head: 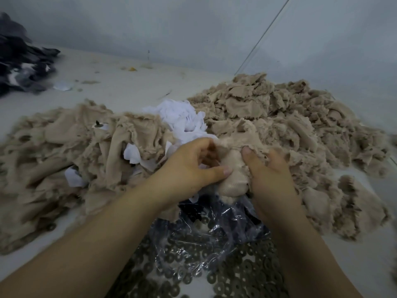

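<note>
Both hands meet over a small bunched piece of beige fabric (233,171) in the middle of the view. My left hand (191,168) grips it from the left, thumb pressed against the cloth and fingers curled behind. My right hand (270,171) holds it from the right, thumb up on the cloth and fingers buried in frayed scraps. A large heap of beige fabric scraps (268,108) lies behind and to the right. Another beige heap (64,151) spreads to the left.
White paper or cloth scraps (182,117) lie between the two heaps. A clear plastic bag (214,229) and several dark ring-shaped washers (193,272) lie beneath my forearms. Dark clothing (21,61) sits at the far left. A pale wall (193,29) rises behind.
</note>
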Demonstrator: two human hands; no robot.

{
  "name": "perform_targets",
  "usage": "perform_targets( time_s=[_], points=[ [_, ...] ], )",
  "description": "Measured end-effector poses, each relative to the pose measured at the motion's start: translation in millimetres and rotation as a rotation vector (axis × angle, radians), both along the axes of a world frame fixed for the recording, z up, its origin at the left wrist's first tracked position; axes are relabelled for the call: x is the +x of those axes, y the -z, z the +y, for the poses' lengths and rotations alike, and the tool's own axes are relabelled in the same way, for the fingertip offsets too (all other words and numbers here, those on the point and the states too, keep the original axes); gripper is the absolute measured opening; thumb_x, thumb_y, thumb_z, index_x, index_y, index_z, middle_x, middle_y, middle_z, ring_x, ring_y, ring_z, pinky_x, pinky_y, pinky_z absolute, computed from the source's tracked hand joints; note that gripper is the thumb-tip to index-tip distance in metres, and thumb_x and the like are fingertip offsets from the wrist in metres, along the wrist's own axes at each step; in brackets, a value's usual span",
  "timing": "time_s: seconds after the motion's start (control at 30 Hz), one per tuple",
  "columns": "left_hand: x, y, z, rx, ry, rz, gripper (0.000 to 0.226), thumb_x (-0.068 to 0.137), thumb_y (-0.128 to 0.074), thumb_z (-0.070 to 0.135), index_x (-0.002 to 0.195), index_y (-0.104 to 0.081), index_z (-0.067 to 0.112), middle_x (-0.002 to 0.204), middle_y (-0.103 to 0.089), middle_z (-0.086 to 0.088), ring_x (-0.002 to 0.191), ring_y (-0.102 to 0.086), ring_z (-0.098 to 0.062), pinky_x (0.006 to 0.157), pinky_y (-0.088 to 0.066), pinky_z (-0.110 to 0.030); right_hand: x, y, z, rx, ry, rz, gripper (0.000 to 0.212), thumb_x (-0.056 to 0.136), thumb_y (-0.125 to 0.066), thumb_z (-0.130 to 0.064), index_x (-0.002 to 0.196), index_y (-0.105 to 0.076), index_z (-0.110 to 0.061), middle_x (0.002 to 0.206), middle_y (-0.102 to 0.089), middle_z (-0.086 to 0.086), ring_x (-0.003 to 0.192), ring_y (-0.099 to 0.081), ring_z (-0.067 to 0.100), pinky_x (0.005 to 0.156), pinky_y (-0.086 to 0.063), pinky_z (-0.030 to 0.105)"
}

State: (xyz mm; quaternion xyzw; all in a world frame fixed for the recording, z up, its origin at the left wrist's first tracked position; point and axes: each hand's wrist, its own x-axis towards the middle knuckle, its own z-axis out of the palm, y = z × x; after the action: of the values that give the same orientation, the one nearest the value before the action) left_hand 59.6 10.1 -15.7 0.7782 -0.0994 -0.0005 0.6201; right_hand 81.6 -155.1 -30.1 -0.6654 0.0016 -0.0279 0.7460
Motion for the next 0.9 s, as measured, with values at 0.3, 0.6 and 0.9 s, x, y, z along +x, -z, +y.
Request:
perform_targets(
  time_s=[0.3,0.6,0.9],
  points=[
    [-11.8,5.3,10.8,-0.039,-0.147,-0.079,0.012,0.092,-0.068,0.011,0.080,-0.066,0.011,0.070,-0.064,-0.025,0.052,-0.055,-0.024,0.050,-0.048,-0.027,0.0,1.4,-4.1,-0.333,0.094,-0.133,0.028,0.101,-0.053,-0.015,0.083,-0.066,-0.032,0.056,-0.060,-0.012,0.044,-0.046,0.006,0.042,-0.039,0.022],
    [-34.5,9.0,13.7,0.330,-0.019,-0.331,0.053,0.075,-0.073,-0.005,0.118,-0.064,0.024,0.110,-0.058,0.005,0.100,-0.058,-0.006,0.083,-0.050,-0.023,-6.3,1.0,-1.2,-0.298,-0.412,0.184,0.017,0.099,-0.054,-0.007,0.095,-0.067,0.004,0.078,-0.063,0.027,0.071,-0.053,0.027,0.063,-0.042,0.036],
    [-45.7,5.4,18.6,0.019,-0.281,0.052,0.016,0.079,-0.067,-0.005,0.065,-0.059,-0.002,0.052,-0.055,-0.004,0.048,-0.048,-0.012,0.048,-0.037,-0.022,-9.0,-3.2,-4.1,-0.345,-0.677,0.036,0.063,0.070,-0.074,-0.069,0.084,-0.070,-0.008,0.083,-0.066,0.007,0.077,-0.061,0.024,0.073,-0.049,0.038]
  ],
)
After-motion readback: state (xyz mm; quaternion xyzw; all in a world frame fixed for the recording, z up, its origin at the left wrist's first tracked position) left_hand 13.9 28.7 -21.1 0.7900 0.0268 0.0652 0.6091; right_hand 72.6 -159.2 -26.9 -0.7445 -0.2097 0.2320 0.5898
